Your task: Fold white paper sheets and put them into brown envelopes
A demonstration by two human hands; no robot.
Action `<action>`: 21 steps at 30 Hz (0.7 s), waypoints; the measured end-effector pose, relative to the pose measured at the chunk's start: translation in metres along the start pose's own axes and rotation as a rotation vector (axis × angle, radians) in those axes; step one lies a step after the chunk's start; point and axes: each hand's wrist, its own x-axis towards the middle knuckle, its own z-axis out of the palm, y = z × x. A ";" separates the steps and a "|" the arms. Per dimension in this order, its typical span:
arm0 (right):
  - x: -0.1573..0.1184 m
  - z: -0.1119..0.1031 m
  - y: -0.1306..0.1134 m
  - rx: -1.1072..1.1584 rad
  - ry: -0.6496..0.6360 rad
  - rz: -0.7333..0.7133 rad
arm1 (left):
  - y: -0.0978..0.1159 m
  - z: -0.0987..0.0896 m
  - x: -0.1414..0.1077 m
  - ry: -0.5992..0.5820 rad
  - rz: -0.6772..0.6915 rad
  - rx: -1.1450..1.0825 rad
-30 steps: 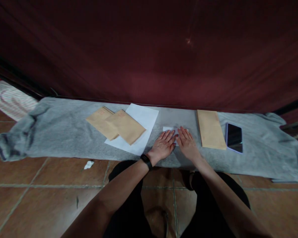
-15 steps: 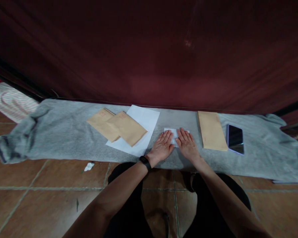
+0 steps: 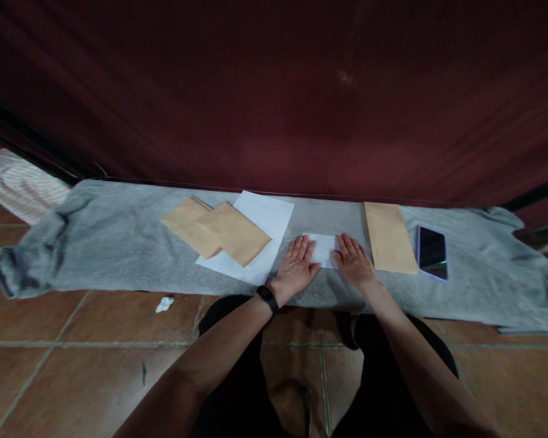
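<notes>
A small folded white paper [image 3: 324, 250] lies on the grey cloth [image 3: 128, 261] in front of me. My left hand [image 3: 296, 263] is spread flat over its left end, fingers stretched away from me. Flat on its right end lies my right hand [image 3: 354, 260], fingers also extended. The middle of the paper shows between my thumbs; its ends are partly hidden under my hands. Left of my hands, brown envelopes [image 3: 235, 234] rest partly on a larger white sheet [image 3: 269, 216]. Another brown envelope or stack of them [image 3: 391, 237] lies right of my right hand.
A phone [image 3: 433, 252] with a purple edge lies beyond the right-hand envelopes. A dark red panel [image 3: 274, 121] rises behind the cloth-covered surface. Tiled floor [image 3: 114, 322] with a white scrap [image 3: 165, 304] is below. Striped fabric [image 3: 21, 182] hangs at far left.
My right hand has slid right along the paper and my left hand slightly left, so more of the paper's middle shows between them. The envelopes and phone have stayed in place.
</notes>
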 end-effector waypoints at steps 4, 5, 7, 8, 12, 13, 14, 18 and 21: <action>-0.005 -0.002 0.003 -0.017 0.021 0.022 | 0.000 -0.001 -0.001 -0.008 0.000 -0.001; -0.006 -0.002 0.003 -0.021 0.028 0.032 | 0.000 -0.001 0.000 -0.011 -0.002 -0.002; -0.007 -0.004 0.003 -0.019 0.048 0.047 | 0.000 -0.001 0.000 -0.016 -0.005 -0.004; -0.007 -0.005 0.003 -0.010 0.061 0.046 | 0.000 -0.001 0.000 -0.019 -0.006 -0.005; -0.003 -0.009 -0.011 0.073 0.085 -0.034 | 0.000 -0.001 0.001 -0.025 -0.005 -0.003; -0.001 -0.009 -0.016 0.095 0.077 -0.068 | 0.000 -0.001 0.001 -0.023 -0.004 -0.003; 0.000 -0.008 -0.022 0.111 0.063 -0.101 | 0.000 -0.001 0.001 -0.021 -0.005 -0.004; 0.001 -0.003 -0.040 0.105 0.027 -0.165 | -0.002 0.000 0.000 -0.014 -0.019 -0.012; -0.002 0.001 -0.041 0.080 0.042 -0.146 | -0.003 0.002 -0.001 -0.012 -0.041 -0.016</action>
